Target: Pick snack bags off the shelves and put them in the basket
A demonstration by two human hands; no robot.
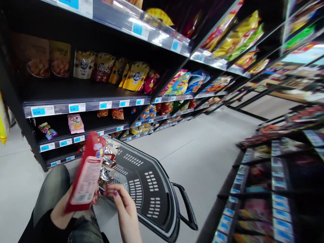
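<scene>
My left hand [62,204] is closed round a red snack pouch [87,175], held upright and slightly tilted in front of my knees. The pouch's back faces me, with a pale printed panel and a barcode; most of my fingers are behind it. My right hand [124,206] is just right of the pouch, over the near side of a dark grey shopping basket [157,189]. Its fingers are loosely bent, with the thumb apart, and nothing shows in them. Beside its fingertips are shiny silver-and-red packets [106,173] in the basket, partly hidden by the pouch.
A black shelf unit [76,91] with snack pouches [136,76] and price tags stands ahead. On its lower shelf lie a pink packet [75,123] and a small purple packet [48,131]. The basket's handle [186,206] sticks out right. Another rack [258,189] lines the aisle's right side.
</scene>
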